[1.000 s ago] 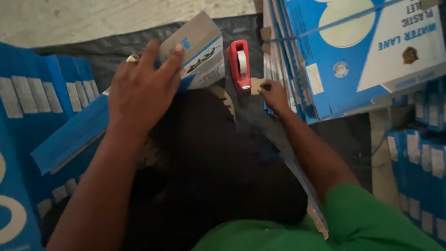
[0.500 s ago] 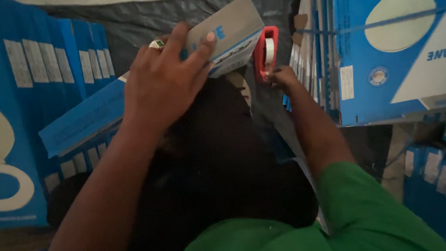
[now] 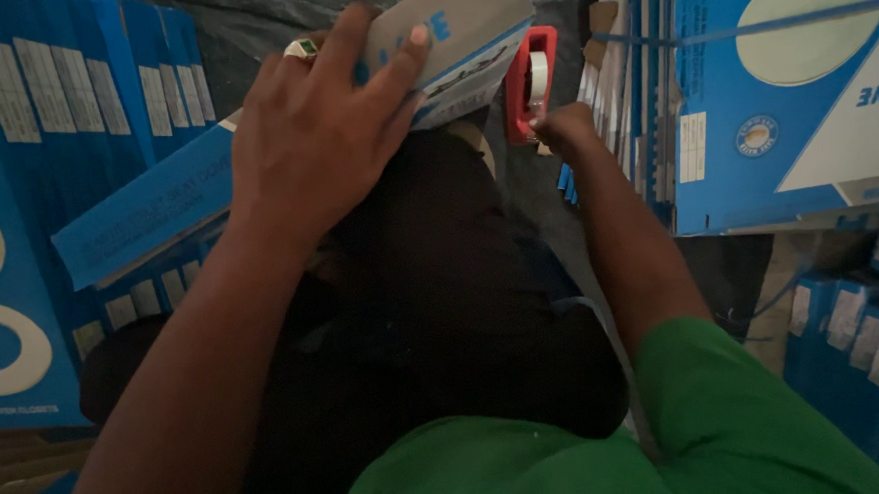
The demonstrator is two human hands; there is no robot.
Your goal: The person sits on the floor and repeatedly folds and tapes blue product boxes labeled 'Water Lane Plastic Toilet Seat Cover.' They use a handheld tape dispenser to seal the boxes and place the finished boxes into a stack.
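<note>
My left hand point(image 3: 321, 134) lies flat on top of a flattened blue and grey cardboard box point(image 3: 161, 205), its fingers spread over the grey flap near the upper middle, with a ring on one finger. My right hand point(image 3: 565, 131) is closed on a red tape dispenser point(image 3: 529, 83) that carries a roll of pale tape, held against the box's right end. My green sleeve point(image 3: 723, 403) fills the lower right. A dark shape below my arms hides the lower part of the box.
A bundle of flat blue cartons point(image 3: 779, 94) tied with a blue strap stands at the upper right. More blue cartons point(image 3: 32, 196) stand at the left and others point(image 3: 858, 337) at the lower right. Dark plastic sheeting point(image 3: 252, 28) covers the ground behind.
My right hand has taken hold of the red tape dispenser and brought it to the box's end. The view has moved closer and the box sits higher in it.
</note>
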